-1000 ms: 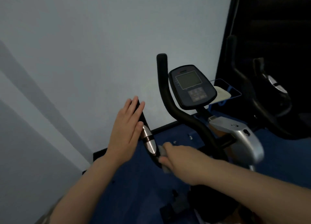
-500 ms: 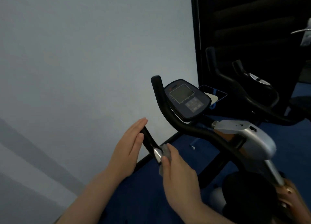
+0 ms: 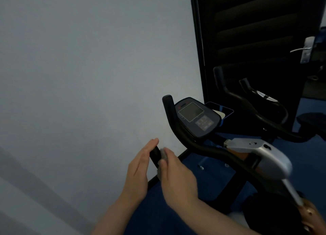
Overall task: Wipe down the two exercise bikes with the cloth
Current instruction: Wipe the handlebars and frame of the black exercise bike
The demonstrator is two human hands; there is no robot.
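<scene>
1. Far left: pale wall point(image 3: 79, 75), nothing else there.
2. My left hand point(image 3: 139, 171) lies flat against the left side of the near handlebar grip point(image 3: 155, 154), fingers straight and together, bracing it, not curled round it.
3. My right hand point(image 3: 176, 180) sits on the other side of that grip, fingers curled over a small grey cloth point(image 3: 165, 154) pressed to the grip. The cloth is mostly hidden under the hand.
4. Centre: near bike point(image 3: 208, 151), its console point(image 3: 195, 119) dark, silver stem housing point(image 3: 261, 151) to its right. I cannot tell from here whether these have been wiped.
5. Right, against the dark door point(image 3: 255, 31): second bike point(image 3: 255, 104), well apart from both hands, only its handlebars and part of its frame showing.
6. Progress, my judgement: early going. Work is on one grip of the first bike; the far grip, console, frame and seat look left to do, and the second bike is entirely ahead of me.
</scene>
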